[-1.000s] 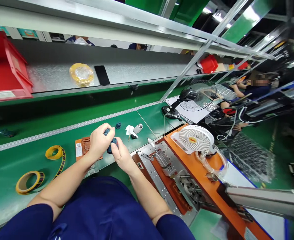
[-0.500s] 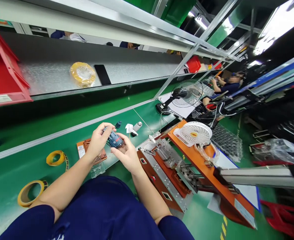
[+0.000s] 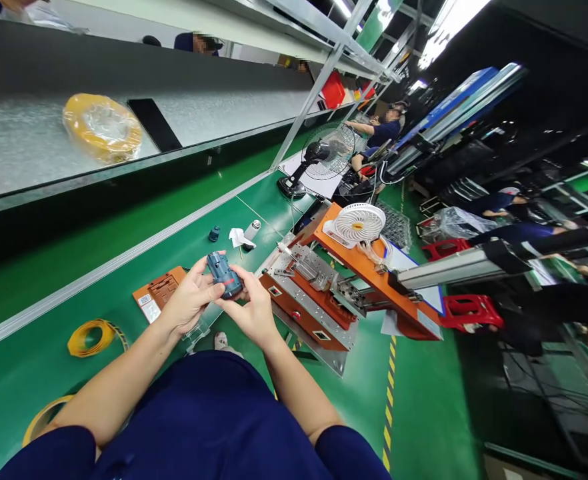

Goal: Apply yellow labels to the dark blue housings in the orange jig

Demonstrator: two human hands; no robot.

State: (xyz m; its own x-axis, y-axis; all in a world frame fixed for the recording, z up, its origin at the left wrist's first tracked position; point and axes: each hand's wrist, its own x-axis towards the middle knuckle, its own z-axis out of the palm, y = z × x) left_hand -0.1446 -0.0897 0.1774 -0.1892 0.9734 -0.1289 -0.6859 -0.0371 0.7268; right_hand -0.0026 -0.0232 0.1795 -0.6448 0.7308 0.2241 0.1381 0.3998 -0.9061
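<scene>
Left hand (image 3: 191, 298) and right hand (image 3: 252, 308) grasp blue part (image 3: 225, 274) above near edge of green table (image 3: 124, 267); white fan (image 3: 359, 225) at right.

Right there, the left hand (image 3: 189, 300) and right hand (image 3: 255, 313) covered the sides of the dark blue part (image 3: 219, 267), its red marking too small to read! The left hand also hid a corner of the orange block (image 3: 161, 293), and the left forearm (image 3: 119, 380) blocked much of the lower tape roll (image 3: 37, 421). Down below, both navy sleeves (image 3: 49, 453) ran out of view; the shelf (image 3: 199, 113) got clipped at left, and far right, a worker (image 3: 499, 202) was a blur!
</scene>
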